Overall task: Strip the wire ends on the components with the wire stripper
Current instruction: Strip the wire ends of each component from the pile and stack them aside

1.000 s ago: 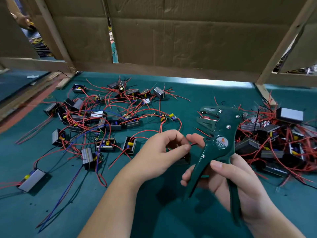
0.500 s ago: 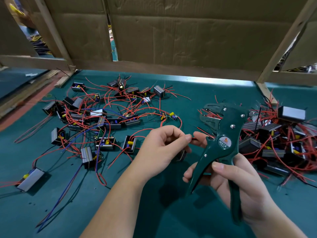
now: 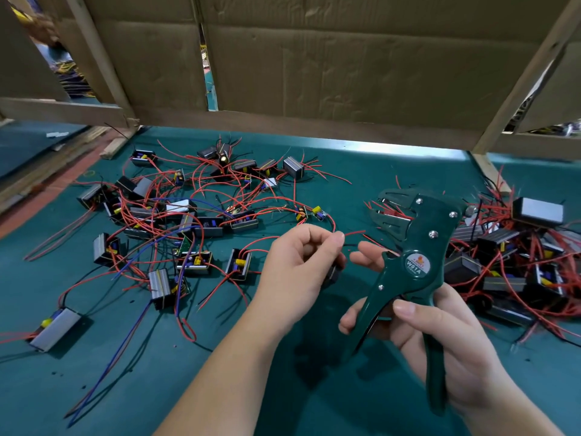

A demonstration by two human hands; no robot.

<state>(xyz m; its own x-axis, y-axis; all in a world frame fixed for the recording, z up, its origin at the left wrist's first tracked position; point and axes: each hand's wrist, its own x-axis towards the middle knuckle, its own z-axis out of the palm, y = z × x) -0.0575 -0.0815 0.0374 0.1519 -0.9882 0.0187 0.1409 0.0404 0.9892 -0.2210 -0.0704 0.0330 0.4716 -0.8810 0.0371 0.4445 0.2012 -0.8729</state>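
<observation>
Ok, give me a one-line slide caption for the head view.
Left hand pinches a red wire beside the green wire stripper held in the right hand, above scattered components.

I see the dark green wire stripper [image 3: 418, 265] upright at 4 o'clock, handles spread, metal jaws apart and facing 9. A red wire end [image 3: 353, 232] pokes toward it from a black component [image 3: 331, 273], mostly hidden, I think. Loose components [image 3: 201, 228] lie at 10, and a heaped pile [image 3: 518, 256] at 3.

1. A green-covered bench [image 3: 393, 171] carries everything here.
2. Across its left half lie scattered components [image 3: 201, 221], their red leads tangled together.
3. At the right sits a dense heap [image 3: 518, 262] of more.
4. Near left: a lone component [image 3: 56, 330] and a blue wire [image 3: 125, 347].
</observation>
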